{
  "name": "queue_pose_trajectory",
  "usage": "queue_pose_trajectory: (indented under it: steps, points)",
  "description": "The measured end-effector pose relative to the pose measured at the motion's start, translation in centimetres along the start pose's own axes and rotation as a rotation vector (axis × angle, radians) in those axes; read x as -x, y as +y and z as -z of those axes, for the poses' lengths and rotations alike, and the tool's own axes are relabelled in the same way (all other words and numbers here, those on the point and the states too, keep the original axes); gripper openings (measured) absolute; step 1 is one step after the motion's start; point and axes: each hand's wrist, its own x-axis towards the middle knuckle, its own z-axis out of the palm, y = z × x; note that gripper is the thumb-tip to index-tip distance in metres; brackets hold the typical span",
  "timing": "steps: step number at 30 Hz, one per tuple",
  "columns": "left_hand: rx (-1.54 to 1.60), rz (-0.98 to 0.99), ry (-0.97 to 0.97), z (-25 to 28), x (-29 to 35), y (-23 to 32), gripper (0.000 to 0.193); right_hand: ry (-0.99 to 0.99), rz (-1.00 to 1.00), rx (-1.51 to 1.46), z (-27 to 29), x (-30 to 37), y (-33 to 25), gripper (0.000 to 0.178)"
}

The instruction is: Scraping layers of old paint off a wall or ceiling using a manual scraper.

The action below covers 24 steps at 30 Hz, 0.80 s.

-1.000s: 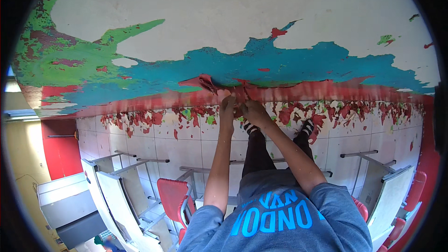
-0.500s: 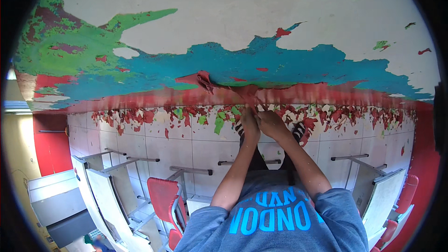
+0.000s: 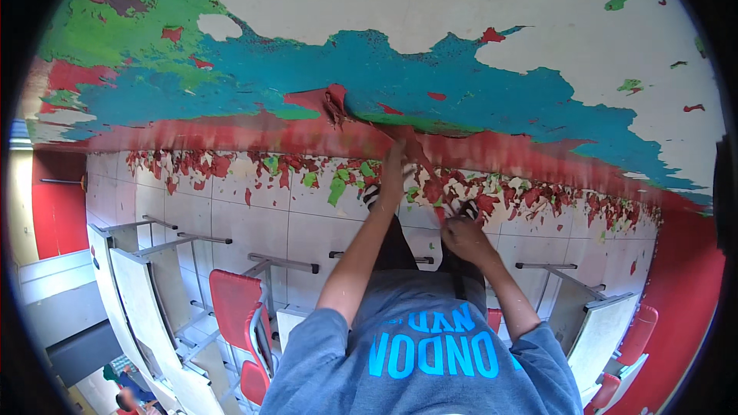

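A long strip of red peeling paint (image 3: pixel 427 173) hangs off the lower part of the wall and runs down toward my right hand. My right hand (image 3: pixel 466 241) is closed on its lower end, above my feet. Higher up and to the left, my left hand (image 3: pixel 393 170) reaches the wall, its fingers together at the strip's upper part; the fingertips are partly hidden. Left of that, a curled flap of red paint (image 3: pixel 334 105) stands away from the wall. Blue paint (image 3: pixel 492 103) is bared above the red band.
Paint flakes (image 3: pixel 530 198) in red, green and cream litter the tiled floor (image 3: pixel 327 232) along the wall's foot, around my sandalled feet. Behind me stand a red chair (image 3: pixel 237 303), white-topped tables (image 3: pixel 615 334) and metal legs. Part of another person (image 3: pixel 127 400) shows at the lower left.
My hands, close together before, have separated. The right hand has drawn down toward me, stretching the red strip out; the left has stayed by the wall. The view has shifted slightly.
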Motion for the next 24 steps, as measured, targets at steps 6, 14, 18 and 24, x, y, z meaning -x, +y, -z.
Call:
queue_pose_trajectory:
  steps: [6,14,18,24]
  points:
    - [-0.019,0.202,-0.273,-1.6,-3.1,2.9,0.011,-0.003,0.120,-0.010,-4.7,0.2,-2.2,0.023]
    - [-0.591,-0.415,-0.221,4.0,-5.9,0.4,0.031,-0.151,0.051,0.011,-6.9,-0.4,-2.9,0.022]
    - [-0.599,-0.328,-0.311,5.0,-5.7,1.1,0.035,-0.162,0.064,-0.008,-7.2,-1.5,-3.0,0.023]
    - [-0.642,-0.273,-0.229,4.1,-4.0,1.6,0.038,0.773,-0.329,-0.570,-6.4,-7.2,0.7,0.042]
